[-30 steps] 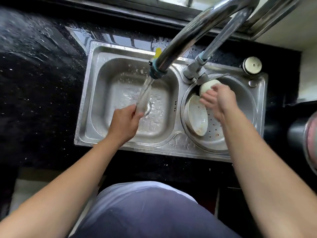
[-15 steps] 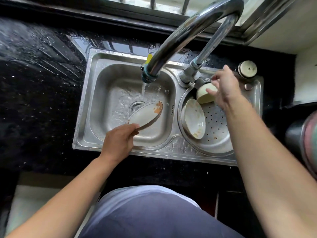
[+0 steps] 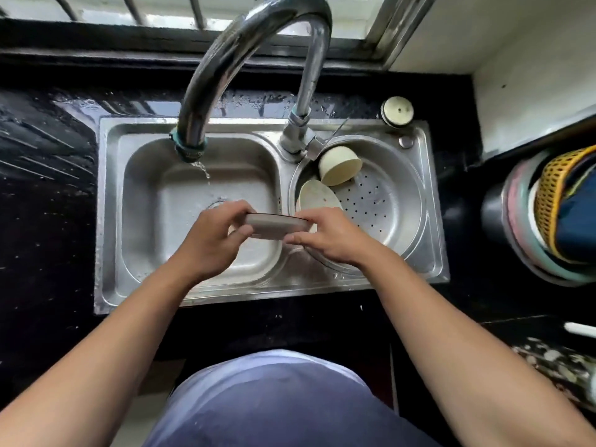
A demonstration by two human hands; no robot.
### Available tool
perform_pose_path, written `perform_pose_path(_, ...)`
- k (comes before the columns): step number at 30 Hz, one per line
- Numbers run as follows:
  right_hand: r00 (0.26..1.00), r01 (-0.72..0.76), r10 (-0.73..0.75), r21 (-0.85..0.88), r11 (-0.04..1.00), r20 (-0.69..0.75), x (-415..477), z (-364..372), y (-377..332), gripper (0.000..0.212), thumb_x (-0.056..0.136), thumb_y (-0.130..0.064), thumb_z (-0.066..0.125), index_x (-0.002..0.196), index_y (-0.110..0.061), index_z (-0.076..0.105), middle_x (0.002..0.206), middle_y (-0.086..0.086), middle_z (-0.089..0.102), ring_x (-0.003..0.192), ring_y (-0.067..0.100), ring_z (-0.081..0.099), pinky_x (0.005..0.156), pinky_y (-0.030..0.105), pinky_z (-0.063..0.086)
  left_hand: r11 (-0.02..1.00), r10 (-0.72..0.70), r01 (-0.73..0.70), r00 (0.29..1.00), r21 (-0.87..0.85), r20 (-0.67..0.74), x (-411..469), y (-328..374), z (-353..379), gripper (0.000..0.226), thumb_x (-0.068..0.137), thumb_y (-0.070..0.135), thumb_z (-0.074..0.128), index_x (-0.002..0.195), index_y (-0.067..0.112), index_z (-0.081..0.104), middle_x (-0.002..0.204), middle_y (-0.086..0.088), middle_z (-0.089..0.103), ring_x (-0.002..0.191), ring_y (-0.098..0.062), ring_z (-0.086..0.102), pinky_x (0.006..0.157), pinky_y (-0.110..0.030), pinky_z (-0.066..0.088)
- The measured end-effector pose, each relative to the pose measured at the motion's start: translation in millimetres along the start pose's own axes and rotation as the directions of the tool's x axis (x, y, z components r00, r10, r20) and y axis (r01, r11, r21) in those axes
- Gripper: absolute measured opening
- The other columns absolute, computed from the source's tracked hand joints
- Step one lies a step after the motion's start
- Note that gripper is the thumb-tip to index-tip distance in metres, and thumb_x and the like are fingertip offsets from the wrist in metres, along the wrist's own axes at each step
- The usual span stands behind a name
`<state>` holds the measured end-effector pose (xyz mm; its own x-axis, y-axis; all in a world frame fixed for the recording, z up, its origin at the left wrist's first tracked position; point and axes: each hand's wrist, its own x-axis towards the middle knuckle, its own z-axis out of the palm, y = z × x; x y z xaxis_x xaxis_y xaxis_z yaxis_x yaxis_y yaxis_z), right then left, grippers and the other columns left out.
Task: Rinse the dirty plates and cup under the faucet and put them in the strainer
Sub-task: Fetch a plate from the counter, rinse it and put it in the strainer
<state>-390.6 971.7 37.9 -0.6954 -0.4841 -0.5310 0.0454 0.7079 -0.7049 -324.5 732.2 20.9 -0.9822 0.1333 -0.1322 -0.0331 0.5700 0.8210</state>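
Half a second ago the left hand [image 3: 211,241] alone held the plate [image 3: 278,224] low in the left basin [image 3: 151,204] near the stream, while the right hand [image 3: 327,240] was up at the cup [image 3: 338,166] in the strainer [image 3: 392,201]. Now the right hand has let go of the cup and come down to the plate, which has moved out from under the faucet [image 3: 191,143] and sits above the ridge between the basin and the strainer. The water [image 3: 203,169] falls as a thin trickle, weaker than a second ago, and it no longer touches the plate. That suggests the rinse of this plate is over or paused and the move into the strainer is beginning. The plate shows only its edge to the camera, so I cannot tell whether the stains seen on its face a moment ago are gone. Both hands are closed on it: the left grips the left rim with fingers curled over the top and the thumb underneath, and the right pinches the right rim in the same way, neither hand spread wide. The cup lies tipped on its side at the back of the strainer, just by the faucet base, free of any hand. A second plate [image 3: 317,195] leans against the strainer's left wall just beyond the right hand, touching the cup or very near it.
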Motion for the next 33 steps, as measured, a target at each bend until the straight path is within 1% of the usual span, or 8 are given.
perform_pose_path(4, 0.984, 0.002, 0.074, 0.432, 0.902, -0.16, -21.0, 2.6, 7.7, 0.007, 0.087, -0.04, 0.076, 0.092, -0.034, 0.074, 0.078, -0.014, 0.074, 0.074, 0.003, 0.067, 0.07, 0.026, 0.055, 0.909, -0.247, 0.259, 0.966, -0.327, 0.08, 20.6, 9.8, 18.2, 0.024, 0.102, 0.026, 0.065, 0.126, 0.024, 0.067, 0.118, 0.013, 0.074, 0.11, -0.012, 0.067, 0.095, -0.028, 0.051)
perform_pose_path(9, 0.919, -0.055, 0.393, 0.981, 0.184, -0.022, -27.4, 22.4, 17.7, 0.03, 0.097, -0.027, 0.068, 0.124, -0.013, 0.067, 0.119, 0.012, 0.075, 0.118, 0.036, 0.067, 0.099, 0.057, 0.054, 0.537, -0.582, 0.68, 0.727, -0.499, 0.365, 17.9, 21.8, 55.4, 0.052, 0.106, 0.057, 0.048, 0.137, 0.016, 0.062, 0.134, -0.015, 0.07, 0.111, -0.025, 0.07, 0.102, -0.054, 0.055)
perform_pose_path(12, 0.917, -0.028, 0.398, 1.0, -0.012, 0.03, -34.5, 27.0, 24.6, 0.038, 0.099, -0.026, 0.064, 0.134, -0.012, 0.059, 0.13, 0.013, 0.07, 0.115, 0.029, 0.07, 0.091, 0.051, 0.058, 0.347, -0.581, 0.661, 0.708, -0.666, 0.4, 11.9, 25.0, 72.9, 0.052, 0.107, 0.051, 0.05, 0.14, 0.012, 0.061, 0.137, -0.017, 0.071, 0.11, -0.027, 0.066, 0.107, -0.058, 0.051)
perform_pose_path(15, 0.923, 0.009, 0.38, 0.993, 0.117, -0.053, -53.4, 15.4, 38.9, 0.027, 0.098, -0.026, 0.065, 0.123, -0.014, 0.064, 0.119, 0.01, 0.075, 0.106, 0.027, 0.071, 0.083, 0.046, 0.059, 0.379, -0.551, 0.638, 0.737, -0.67, 0.391, 15.7, 29.3, 83.7, 0.035, 0.107, 0.042, 0.056, 0.125, 0.015, 0.068, 0.118, -0.007, 0.077, 0.107, -0.026, 0.068, 0.094, -0.047, 0.056)
perform_pose_path(17, 0.903, 0.037, 0.371, 0.9, 0.433, -0.216, -70.0, -9.0, 53.0, 0.017, 0.095, -0.028, 0.07, 0.109, -0.019, 0.068, 0.101, 0.003, 0.079, 0.094, 0.02, 0.075, 0.077, 0.039, 0.06, 0.514, -0.541, 0.639, 0.759, -0.572, 0.363, 20.6, 31.9, 91.2, 0.021, 0.106, 0.036, 0.061, 0.117, 0.02, 0.07, 0.11, -0.001, 0.079, 0.106, -0.026, 0.073, 0.084, -0.038, 0.061)
perform_pose_path(22, 0.919, -0.1, 0.11, 0.048, 0.994, -0.378, -99.3, -85.2, 86.7, 0.017, 0.094, -0.042, 0.064, 0.109, -0.032, 0.067, 0.077, -0.012, 0.065, 0.07, 0.002, 0.062, 0.056, 0.01, 0.04, 0.899, -0.41, 0.432, 0.887, -0.071, 0.213, 21.2, 39.4, 118.4, 0.025, 0.098, 0.022, 0.069, 0.122, 0.022, 0.073, 0.114, -0.004, 0.079, 0.107, -0.021, 0.073, 0.097, -0.035, 0.055)
perform_pose_path(26, 0.978, -0.207, 0.153, -0.54, 0.816, -0.144, -90.1, -99.5, 111.5, 0.012, 0.1, -0.029, 0.057, 0.109, -0.022, 0.061, 0.074, -0.005, 0.045, 0.078, 0.027, 0.059, 0.054, 0.029, 0.032, 0.939, -0.237, 0.15, 0.934, 0.308, 0.269, -5.7, 47.3, 157.1, 0.039, 0.096, 0.022, 0.065, 0.134, 0.013, 0.069, 0.131, -0.013, 0.069, 0.124, -0.033, 0.062, 0.108, -0.04, 0.047)
perform_pose_path(33, 0.981, 0.026, 0.132, -0.772, 0.635, 0.141, -67.4, -78.7, 132.3, 0.025, 0.093, -0.006, 0.053, 0.113, -0.014, 0.065, 0.111, 0.013, 0.067, 0.102, 0.035, 0.067, 0.074, 0.038, 0.045, 0.769, -0.294, 0.032, 0.904, 0.639, 0.309, -46.7, 53.4, 220.0, 0.078, 0.103, 0.051, 0.027, 0.162, 0.001, 0.031, 0.17, -0.036, 0.016, 0.159, -0.054, 0.013, 0.126, -0.064, 0.019)
